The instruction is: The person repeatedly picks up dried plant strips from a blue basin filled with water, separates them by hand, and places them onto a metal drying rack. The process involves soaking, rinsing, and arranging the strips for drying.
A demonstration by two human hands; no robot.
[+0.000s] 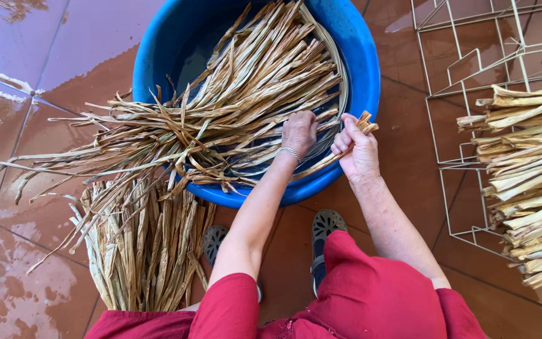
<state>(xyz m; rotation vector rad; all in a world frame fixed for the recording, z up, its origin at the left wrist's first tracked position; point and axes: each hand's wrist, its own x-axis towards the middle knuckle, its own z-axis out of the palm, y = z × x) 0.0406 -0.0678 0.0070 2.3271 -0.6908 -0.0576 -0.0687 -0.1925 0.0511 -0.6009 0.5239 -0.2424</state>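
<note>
A round blue plastic tub [364, 69] stands on the wet tiled floor, filled with long dried tan plant strips [252, 81] that spill over its left rim. My left hand [298, 130] reaches into the tub and presses on the strips near the front rim; a thin bracelet circles its wrist. My right hand [357, 147] is closed around the ends of a small bunch of strips [366, 122] at the tub's front right edge. My red trousers and dark sandals show below.
A second pile of dried strips [139, 245] lies on the floor left of my knees. A white wire rack [472, 81] at the right carries thicker pale strips [531, 182]. The reddish floor tiles [26, 188] are wet and shiny.
</note>
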